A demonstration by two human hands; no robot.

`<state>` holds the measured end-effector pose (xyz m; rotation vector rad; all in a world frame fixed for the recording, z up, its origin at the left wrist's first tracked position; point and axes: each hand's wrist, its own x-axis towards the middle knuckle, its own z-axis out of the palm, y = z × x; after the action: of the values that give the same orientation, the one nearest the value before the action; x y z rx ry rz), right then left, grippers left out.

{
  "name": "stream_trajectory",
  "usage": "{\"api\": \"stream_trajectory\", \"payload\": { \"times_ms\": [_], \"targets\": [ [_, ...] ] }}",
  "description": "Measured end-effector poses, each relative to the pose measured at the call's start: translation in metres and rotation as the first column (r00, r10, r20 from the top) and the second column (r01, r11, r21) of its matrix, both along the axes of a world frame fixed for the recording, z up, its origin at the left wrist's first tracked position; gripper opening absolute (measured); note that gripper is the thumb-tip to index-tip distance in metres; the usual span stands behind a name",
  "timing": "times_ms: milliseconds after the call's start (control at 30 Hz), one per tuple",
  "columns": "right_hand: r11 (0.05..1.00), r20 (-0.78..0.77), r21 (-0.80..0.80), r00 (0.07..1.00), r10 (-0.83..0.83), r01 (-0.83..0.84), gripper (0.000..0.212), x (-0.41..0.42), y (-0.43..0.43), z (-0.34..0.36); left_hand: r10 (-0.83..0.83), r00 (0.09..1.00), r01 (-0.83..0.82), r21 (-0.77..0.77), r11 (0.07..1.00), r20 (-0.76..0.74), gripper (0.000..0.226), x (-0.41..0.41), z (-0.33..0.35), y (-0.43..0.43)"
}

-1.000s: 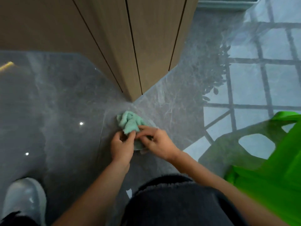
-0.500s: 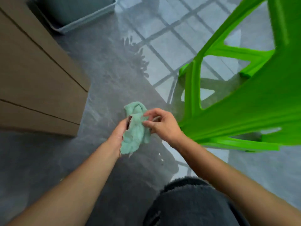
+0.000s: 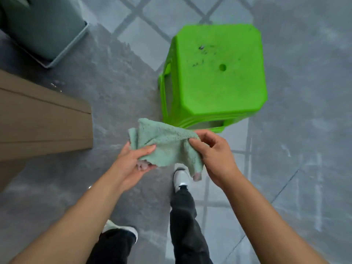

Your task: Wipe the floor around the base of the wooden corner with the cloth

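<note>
The left hand (image 3: 133,159) grips one bunched side of the cloth (image 3: 167,143), thumb on top and fingers curled beneath. The right hand (image 3: 213,155) pinches the opposite edge between thumb and fingertips, so the cloth hangs stretched between the two hands, held in the air in front of the body and well clear of the floor (image 3: 118,77). One corner droops loose below the right hand.

The cloth looks like a small, fluffy terry piece: light, soft and floppy, with no shape of its own. It is likely to sag or bunch wherever it is not held, so for wiping it seems best folded into a pad and pressed flat under the palm rather than pinched at an edge. It should not slip easily from the fingers, though it may be damp; that cannot be told here.

Below the hands are the person's dark trousers (image 3: 182,216) and pale shoes (image 3: 181,178). Just beyond the cloth stands a green stool (image 3: 219,73). The wooden corner (image 3: 47,124) is off to the left, apart from the cloth, and a grey bin (image 3: 43,29) sits further back.
</note>
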<state>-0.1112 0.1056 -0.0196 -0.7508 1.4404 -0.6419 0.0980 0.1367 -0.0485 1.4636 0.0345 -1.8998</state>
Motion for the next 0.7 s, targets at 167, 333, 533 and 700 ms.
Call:
{"api": "stream_trajectory", "payload": {
  "times_ms": [167, 333, 533, 700],
  "targets": [
    [0.998, -0.102, -0.064, 0.995, 0.006, -0.012, 0.008, -0.056, -0.089, 0.035, 0.027, 0.989, -0.007, -0.137, 0.991, 0.148, 0.057, -0.058, 0.049, -0.089],
    [0.984, -0.484, 0.064, 0.857, 0.174, -0.163, 0.005, -0.090, -0.165, -0.016, 0.040, 0.937, -0.027, -0.042, 0.999, 0.346, 0.044, -0.099, 0.019, -0.147],
    [0.823, -0.773, 0.215, 0.424, 0.472, -0.526, 0.024, -0.125, -0.195, -0.051, 0.151, 0.813, -0.165, -0.026, 0.986, 0.562, 0.038, -0.073, -0.026, -0.154],
    [0.875, -0.828, 0.060, 0.466, 0.312, -0.480, 0.019, -0.135, -0.192, -0.062, 0.190, 0.751, -0.147, -0.120, 0.982, 0.633, 0.034, -0.051, -0.043, -0.151]
  ]
}}
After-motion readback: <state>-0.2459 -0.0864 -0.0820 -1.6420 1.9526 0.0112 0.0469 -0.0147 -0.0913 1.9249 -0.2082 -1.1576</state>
